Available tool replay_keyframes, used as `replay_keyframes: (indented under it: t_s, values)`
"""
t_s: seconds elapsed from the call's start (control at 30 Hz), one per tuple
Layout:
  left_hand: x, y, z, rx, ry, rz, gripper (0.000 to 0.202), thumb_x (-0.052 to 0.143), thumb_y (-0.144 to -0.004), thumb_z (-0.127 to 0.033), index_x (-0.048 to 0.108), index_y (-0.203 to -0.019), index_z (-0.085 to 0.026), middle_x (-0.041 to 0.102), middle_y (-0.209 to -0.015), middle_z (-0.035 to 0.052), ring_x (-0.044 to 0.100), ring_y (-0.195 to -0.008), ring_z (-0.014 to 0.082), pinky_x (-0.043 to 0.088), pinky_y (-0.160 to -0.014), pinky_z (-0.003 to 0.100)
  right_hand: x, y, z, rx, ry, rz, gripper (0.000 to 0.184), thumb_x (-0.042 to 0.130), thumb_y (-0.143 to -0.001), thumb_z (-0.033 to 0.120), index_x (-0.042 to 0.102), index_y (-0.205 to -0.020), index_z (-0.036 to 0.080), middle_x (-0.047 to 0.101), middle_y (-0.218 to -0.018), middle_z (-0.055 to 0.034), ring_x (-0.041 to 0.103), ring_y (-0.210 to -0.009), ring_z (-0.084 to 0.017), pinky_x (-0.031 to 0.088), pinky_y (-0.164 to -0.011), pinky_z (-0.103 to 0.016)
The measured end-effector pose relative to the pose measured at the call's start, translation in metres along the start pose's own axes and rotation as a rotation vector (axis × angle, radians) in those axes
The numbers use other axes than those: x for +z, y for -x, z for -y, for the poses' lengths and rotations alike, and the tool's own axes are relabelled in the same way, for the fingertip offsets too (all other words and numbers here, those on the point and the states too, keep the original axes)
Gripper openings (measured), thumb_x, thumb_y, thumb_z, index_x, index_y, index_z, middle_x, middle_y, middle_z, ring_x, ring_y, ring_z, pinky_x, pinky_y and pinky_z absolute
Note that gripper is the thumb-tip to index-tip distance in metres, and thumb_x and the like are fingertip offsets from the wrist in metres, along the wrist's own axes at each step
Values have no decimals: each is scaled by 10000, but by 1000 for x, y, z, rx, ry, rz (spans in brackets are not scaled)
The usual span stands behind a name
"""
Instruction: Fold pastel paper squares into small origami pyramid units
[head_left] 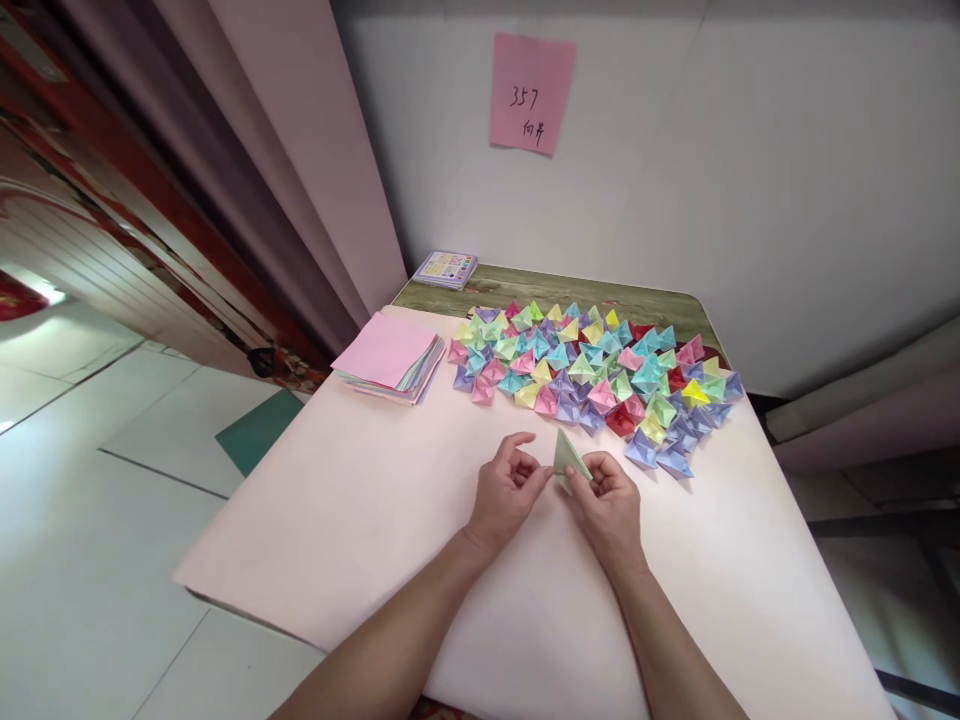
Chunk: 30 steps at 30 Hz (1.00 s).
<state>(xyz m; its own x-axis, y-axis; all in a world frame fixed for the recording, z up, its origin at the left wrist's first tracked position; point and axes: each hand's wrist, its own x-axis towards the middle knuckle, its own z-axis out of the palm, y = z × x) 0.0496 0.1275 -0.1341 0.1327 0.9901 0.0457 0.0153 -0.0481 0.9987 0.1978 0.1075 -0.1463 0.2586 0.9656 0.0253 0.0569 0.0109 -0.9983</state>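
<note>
A small light-green folded paper piece [568,455] stands up between my two hands above the pale pink sheet [360,520] that covers the table. My left hand [508,492] pinches its lower left edge with curled fingers. My right hand [606,500] grips its lower right corner between thumb and fingers. Just beyond the hands lies a spread of several finished folded paper shapes [592,372] in pink, blue, green, yellow, purple and red.
A stack of square coloured papers [390,357] with a pink top sheet lies at the table's left. A paper packet [445,268] sits at the back on the wood tabletop. A pink note [531,92] hangs on the wall. Floor drops off left.
</note>
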Motion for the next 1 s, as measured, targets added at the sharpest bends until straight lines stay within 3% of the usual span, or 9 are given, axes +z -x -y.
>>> replay_keyframes:
  t_s: [0.07,0.17,0.27,0.4,0.57,0.73,0.83,0.9,1.0]
  values:
    - [0,3,2,149,-159,-49,484,650,-837,-263,510,-1298,-218,571,-678,-51,518,-548,81,469,-570,196,0,1,0,-75,158,-97,194,663,-815,372,561,-810,207,589,-666,28,508,-508,-109,425,-489,-221]
    - [0,7,4,300,-257,91,534,557,-882,-183,450,-1399,-257,594,-704,-42,536,-583,86,491,-627,206,-1,3,4,-284,473,-150,79,613,-826,273,622,-882,218,666,-758,12,577,-570,-130,460,-572,-248]
    - [0,9,5,378,-247,186,478,513,-888,-138,518,-1352,-253,684,-859,11,637,-762,124,529,-760,255,-1,2,7,-520,646,-140,151,567,-820,165,659,-915,240,707,-844,-1,649,-745,-172,488,-698,-285]
    - [1,8,3,259,-74,193,401,547,-876,-151,573,-1270,-218,720,-981,59,688,-866,166,561,-797,291,-3,2,8,-702,684,-119,210,570,-821,127,647,-983,237,709,-825,-14,648,-766,-189,504,-723,-318]
    - [1,7,-1,84,113,181,219,614,-845,-207,638,-1059,-167,714,-858,60,694,-766,174,581,-706,286,-4,5,7,-774,652,-126,357,597,-830,118,565,-1168,229,707,-836,-19,648,-754,-185,520,-730,-328]
    - [-2,3,-4,3,228,154,235,696,-802,-230,612,-1009,-158,688,-853,54,674,-792,164,553,-757,287,-5,5,16,-652,475,3,488,582,-820,141,504,-1282,278,656,-1110,-76,617,-1043,-245,501,-911,-430]
    - [-4,0,-5,-57,324,126,370,783,-726,-235,582,-1030,-168,678,-873,43,663,-800,151,536,-762,268,-7,3,22,-473,268,113,429,592,-831,258,536,-1256,271,462,-1413,-103,401,-1341,-313,340,-1095,-539]
    - [-5,-1,-6,-81,370,133,419,808,-700,-246,573,-1038,-170,675,-880,42,658,-800,150,530,-759,263,-8,2,23,-345,92,177,365,587,-855,323,571,-1215,262,375,-1487,-98,335,-1390,-326,312,-1118,-536]
    - [-5,-1,-6,-75,402,153,413,799,-714,-261,568,-1043,-166,671,-896,52,654,-829,156,521,-780,271,-8,1,19,-166,-132,223,338,612,-866,352,580,-1190,264,370,-1492,-107,422,-1340,-316,385,-1077,-489]
